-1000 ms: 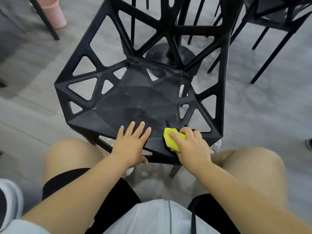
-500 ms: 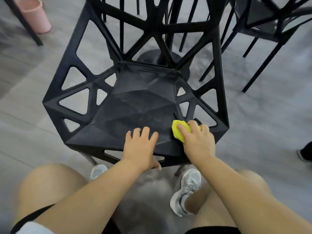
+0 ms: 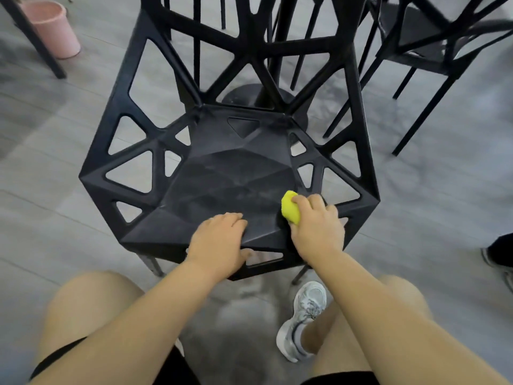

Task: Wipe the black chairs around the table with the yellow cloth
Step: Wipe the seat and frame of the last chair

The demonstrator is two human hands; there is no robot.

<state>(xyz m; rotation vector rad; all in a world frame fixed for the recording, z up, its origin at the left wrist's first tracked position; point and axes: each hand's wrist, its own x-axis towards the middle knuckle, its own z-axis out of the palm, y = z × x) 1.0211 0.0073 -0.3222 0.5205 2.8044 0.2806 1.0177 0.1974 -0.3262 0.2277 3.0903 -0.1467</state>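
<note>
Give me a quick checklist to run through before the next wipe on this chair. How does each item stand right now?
1. Cloth held: ok. The right hand grips the yellow cloth.
2. Cloth on the surface: ok. It presses on the seat of the black chair, at the front right.
3. Chair steadied: ok. The left hand holds the front edge, with the thumb under the rim.
4. Path free: ok toward the back. Not ok along the front edge, where the left hand lies in the way.
5. Seat clean: cannot tell. Dull streaks show mid-seat, which could be dust or glare.
6. Feet clear: ok. The shoe is apart from the chair's front leg.
</note>
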